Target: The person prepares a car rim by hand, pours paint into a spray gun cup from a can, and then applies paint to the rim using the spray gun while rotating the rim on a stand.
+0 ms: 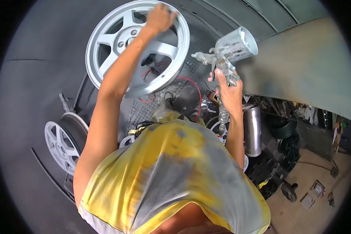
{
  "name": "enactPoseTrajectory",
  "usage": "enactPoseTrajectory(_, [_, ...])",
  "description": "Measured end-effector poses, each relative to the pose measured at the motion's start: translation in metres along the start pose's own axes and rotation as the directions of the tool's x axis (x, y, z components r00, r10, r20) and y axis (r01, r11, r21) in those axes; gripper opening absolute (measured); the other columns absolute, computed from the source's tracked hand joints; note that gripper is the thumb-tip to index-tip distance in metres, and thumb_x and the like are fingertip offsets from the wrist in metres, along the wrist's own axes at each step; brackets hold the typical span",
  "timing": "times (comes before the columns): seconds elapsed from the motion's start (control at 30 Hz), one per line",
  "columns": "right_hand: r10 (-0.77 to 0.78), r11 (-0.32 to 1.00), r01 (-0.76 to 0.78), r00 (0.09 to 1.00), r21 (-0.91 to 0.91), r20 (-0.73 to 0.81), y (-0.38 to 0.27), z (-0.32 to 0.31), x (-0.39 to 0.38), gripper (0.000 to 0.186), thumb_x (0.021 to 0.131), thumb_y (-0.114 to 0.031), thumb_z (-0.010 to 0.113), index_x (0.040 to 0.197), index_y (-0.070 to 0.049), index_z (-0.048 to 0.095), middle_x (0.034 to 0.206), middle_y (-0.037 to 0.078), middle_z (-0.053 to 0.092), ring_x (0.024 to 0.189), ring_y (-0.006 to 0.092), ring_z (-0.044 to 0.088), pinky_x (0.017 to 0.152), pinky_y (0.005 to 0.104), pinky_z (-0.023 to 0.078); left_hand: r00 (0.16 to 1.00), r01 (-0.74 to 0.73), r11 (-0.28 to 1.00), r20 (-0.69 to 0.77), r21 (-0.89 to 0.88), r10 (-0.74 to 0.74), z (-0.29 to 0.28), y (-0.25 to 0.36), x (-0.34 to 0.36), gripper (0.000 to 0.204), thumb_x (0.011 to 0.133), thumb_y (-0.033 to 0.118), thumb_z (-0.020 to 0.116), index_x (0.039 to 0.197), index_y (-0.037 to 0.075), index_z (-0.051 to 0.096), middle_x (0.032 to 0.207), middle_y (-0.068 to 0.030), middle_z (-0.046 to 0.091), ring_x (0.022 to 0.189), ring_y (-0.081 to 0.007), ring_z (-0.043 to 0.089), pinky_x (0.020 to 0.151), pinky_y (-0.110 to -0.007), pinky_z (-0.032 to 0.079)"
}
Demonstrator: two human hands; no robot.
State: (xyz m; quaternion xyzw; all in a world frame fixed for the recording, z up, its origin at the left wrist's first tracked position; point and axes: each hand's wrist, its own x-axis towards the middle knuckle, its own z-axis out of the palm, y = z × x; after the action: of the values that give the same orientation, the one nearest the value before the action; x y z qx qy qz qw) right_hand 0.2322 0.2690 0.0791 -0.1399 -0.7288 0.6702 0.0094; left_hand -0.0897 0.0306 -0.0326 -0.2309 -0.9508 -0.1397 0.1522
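Note:
In front of me at the upper left is a silver-white five-spoke car wheel (159,47), raised and tilted, with no tyre on it. My left hand (160,18) reaches across its face to the upper right part of the rim. The fingers there are smeared, so their grip is unclear. My right hand (231,91) is closed around the handle of a spray gun (222,64) crusted with paint. A translucent, paint-streaked cup (236,45) sits on the gun. Its nozzle points left toward the wheel, a short gap away from the rim.
Another light spoked wheel (61,146) stands low at the left. A red hose (197,91) curves across the textured floor under the raised wheel. To the right are a silver cylinder (252,130), dark tyres (282,126) and a cluttered shelf. A pale panel (304,64) rises behind the gun.

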Motion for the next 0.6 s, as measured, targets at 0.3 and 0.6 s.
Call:
enactPoseTrajectory(0.3, [-0.037, 0.999, 0.039, 0.996, -0.021, 0.084, 0.102, -0.029, -0.052, 0.027, 0.105, -0.023, 0.070, 0.116, 0.001, 0.070, 0.091, 0.005, 0.075, 0.078, 0.0095, 0.067, 0.070, 0.0267, 0.052, 0.914, -0.339, 0.818, 0.044, -0.464, 0.403, -0.078, 0.181, -0.240, 0.047, 0.097, 0.007, 0.065, 0.143, -0.003, 0.058, 0.156, -0.0231, 0.049, 0.151, -0.0399, 0.042, 0.125, -0.050, 0.036])
enactPoseTrajectory(0.6, [-0.010, 1.000, 0.008, 0.975, 0.011, 0.222, 0.118, -0.070, -0.091, 0.032, 0.103, -0.026, 0.072, 0.121, 0.000, 0.068, 0.093, 0.006, 0.073, 0.080, 0.0126, 0.067, 0.075, 0.0317, 0.054, 0.727, -0.687, 0.416, 0.575, 0.596, 0.376, -0.001, 0.079, -0.293, 0.074, 0.094, 0.019, 0.055, 0.163, 0.001, 0.035, 0.175, -0.0147, 0.024, 0.164, -0.0328, 0.011, 0.135, -0.051, 0.001])
